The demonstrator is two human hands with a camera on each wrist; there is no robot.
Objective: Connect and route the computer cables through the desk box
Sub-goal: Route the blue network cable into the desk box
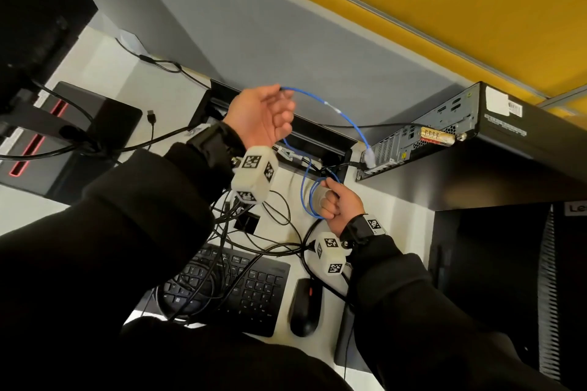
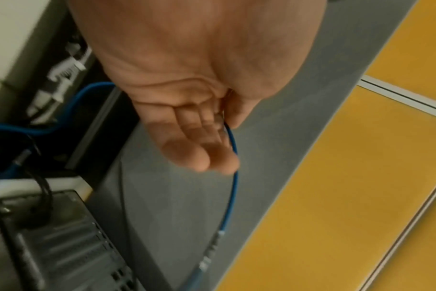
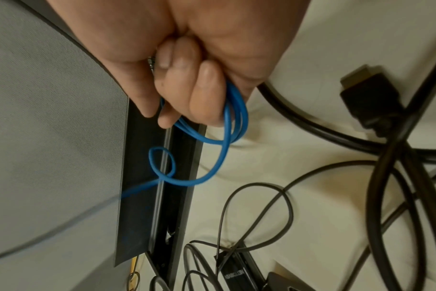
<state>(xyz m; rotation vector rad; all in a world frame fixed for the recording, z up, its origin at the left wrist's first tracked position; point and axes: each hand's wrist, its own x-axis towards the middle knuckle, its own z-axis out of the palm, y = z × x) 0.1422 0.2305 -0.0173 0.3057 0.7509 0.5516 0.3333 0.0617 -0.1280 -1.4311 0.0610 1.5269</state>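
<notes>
A thin blue network cable arcs over the open black desk box at the back of the desk. Its white plug sits at the rear of the small black computer. My left hand is raised above the box, palm up, and pinches the cable between thumb and fingers. My right hand is lower, in front of the box. It grips a few loops of the same cable in a curled fist, and one small loop hangs over the box lid.
A tangle of black cables lies on the white desk between the box and the keyboard, with a mouse beside it. A loose HDMI plug lies near my right hand. A grey partition rises behind the box.
</notes>
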